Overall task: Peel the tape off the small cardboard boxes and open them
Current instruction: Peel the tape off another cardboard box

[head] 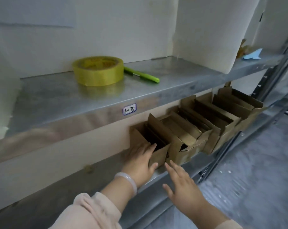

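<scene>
Several small cardboard boxes (211, 116) stand in a row on the lower metal shelf (158, 175), their top flaps standing open. The nearest box (159, 154) is at the row's left end. My left hand (140, 161) holds this box by its left side, fingers over the rim and thumb on the front face. My right hand (181, 180) hovers just in front of the box with fingers straight, holding nothing. No tape is visible on the boxes.
The upper metal shelf (93, 100) carries a roll of yellow tape (98, 70) and a green pen (141, 74). A label (129, 109) sits on its front edge. Large pale boxes (214, 30) stand behind. The grey floor (255, 179) lies to the right.
</scene>
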`<state>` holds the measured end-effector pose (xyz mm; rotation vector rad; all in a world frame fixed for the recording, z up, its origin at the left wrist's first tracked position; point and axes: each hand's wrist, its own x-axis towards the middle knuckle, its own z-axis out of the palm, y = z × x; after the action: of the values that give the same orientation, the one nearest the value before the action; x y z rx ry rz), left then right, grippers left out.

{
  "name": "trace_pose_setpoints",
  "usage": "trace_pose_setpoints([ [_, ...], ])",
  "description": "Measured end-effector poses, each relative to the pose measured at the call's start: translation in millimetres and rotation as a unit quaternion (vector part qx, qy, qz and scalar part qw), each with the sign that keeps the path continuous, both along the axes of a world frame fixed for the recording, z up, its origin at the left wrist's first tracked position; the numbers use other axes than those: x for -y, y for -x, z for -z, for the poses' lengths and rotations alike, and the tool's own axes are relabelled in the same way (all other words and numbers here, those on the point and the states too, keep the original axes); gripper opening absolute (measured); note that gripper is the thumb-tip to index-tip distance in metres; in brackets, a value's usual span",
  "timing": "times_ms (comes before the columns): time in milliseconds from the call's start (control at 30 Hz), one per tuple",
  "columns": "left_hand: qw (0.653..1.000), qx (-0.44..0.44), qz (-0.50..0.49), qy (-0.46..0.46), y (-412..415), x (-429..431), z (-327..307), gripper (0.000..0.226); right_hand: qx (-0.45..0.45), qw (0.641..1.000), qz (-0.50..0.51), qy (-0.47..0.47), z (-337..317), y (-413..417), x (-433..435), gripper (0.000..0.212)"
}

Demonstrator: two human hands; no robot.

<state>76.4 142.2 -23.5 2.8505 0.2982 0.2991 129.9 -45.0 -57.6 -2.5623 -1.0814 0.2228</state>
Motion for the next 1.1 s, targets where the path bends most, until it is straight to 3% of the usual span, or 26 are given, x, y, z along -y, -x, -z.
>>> trace_pose_setpoints([
  [233,0.994,0.043,0.071,-0.072,-53,-23,10,0.024,-0.047,0.998,-0.039,-0.010,7,-30,-16,0.068],
  [367,0.989,0.078,0.078,-0.095,-57,-31,8,0.029,-0.084,0.993,-0.051,-0.069,13,-39,-22,0.068],
  [567,0.993,0.076,-0.047,0.082,-31,-34,-22,0.035,-0.052,0.984,-0.088,-0.145,-3,-53,-43,0.065],
  [633,0.961,0.123,-0.151,0.197,-16,-28,-28,0.033,-0.026,0.979,-0.110,-0.168,-9,-53,-52,0.066],
  [733,0.883,0.170,-0.271,0.342,3,-17,-36,0.025,-0.012,0.969,-0.142,-0.203,-19,-53,-64,0.063],
  [867,0.789,0.227,-0.315,0.476,19,1,-51,0.006,-0.030,0.944,-0.190,-0.270,-34,-57,-67,0.059],
  [1033,0.750,0.201,-0.296,0.556,37,16,-57,0.004,-0.025,0.924,-0.266,-0.275,-39,-71,-58,0.055],
  [1100,0.747,0.209,-0.305,0.552,44,25,-54,0.016,-0.025,0.916,-0.294,-0.271,-39,-74,-56,0.054],
])
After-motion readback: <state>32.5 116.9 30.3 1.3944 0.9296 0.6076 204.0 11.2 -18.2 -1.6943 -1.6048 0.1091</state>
